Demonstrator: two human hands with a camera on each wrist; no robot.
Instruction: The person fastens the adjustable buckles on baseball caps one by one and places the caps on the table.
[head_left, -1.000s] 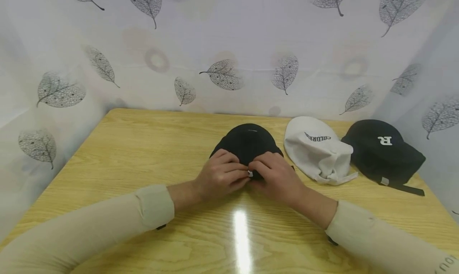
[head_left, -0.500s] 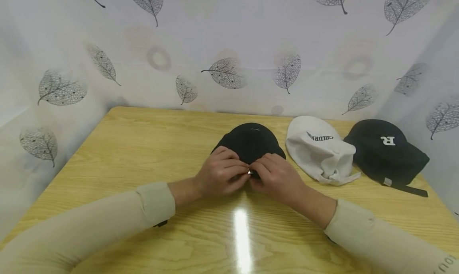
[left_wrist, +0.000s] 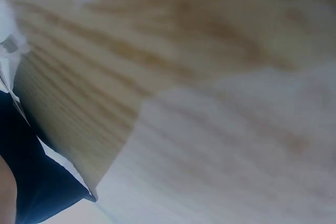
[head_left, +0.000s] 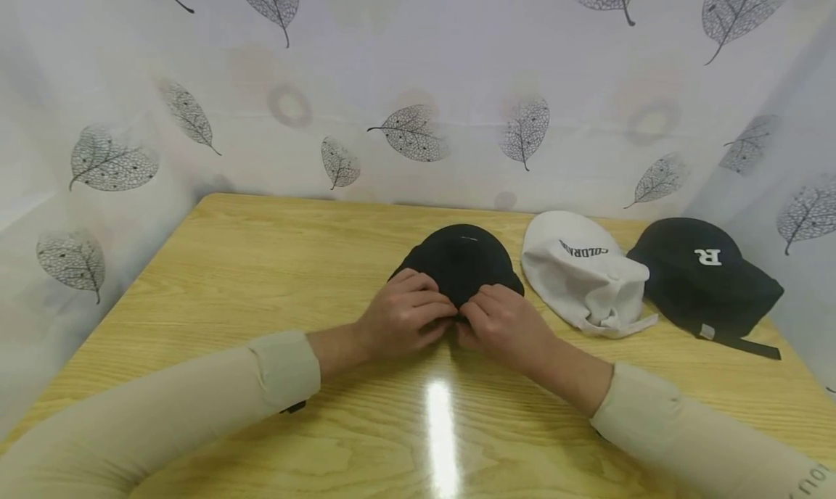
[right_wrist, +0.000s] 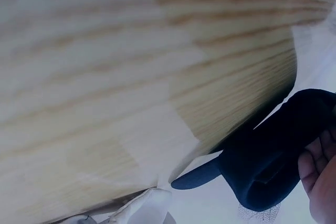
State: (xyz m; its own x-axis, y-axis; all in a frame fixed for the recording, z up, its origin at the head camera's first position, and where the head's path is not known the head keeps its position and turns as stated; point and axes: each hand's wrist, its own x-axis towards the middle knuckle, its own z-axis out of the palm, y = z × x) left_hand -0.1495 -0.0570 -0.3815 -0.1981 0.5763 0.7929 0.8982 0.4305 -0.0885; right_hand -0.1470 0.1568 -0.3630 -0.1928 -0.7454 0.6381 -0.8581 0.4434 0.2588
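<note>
A black cap (head_left: 460,260) rests on the wooden table, its rounded crown facing away from me. My left hand (head_left: 410,315) pinches the cap's near edge with curled fingers. Opposite it, my right hand (head_left: 501,326) pinches the same edge, and the fingertips of both almost meet. Whatever lies between the fingertips is hidden. In the left wrist view, part of the black cap (left_wrist: 44,177) shows at the lower left. The right wrist view has the fingers of the right hand (right_wrist: 321,179) against the cap (right_wrist: 273,156), from which a dark flap sticks out.
To the right lies a white cap (head_left: 581,267) with dark lettering and a loose strap. Beside it, touching or nearly so, is another black cap (head_left: 702,281) with a white letter, its strap (head_left: 744,345) hanging free. A leaf-patterned cloth (head_left: 457,64) stands behind the table (head_left: 274,252).
A small white piece between the fingertips has gone out of sight. The right hand has shifted slightly down; both hands keep their hold on the black cap.
</note>
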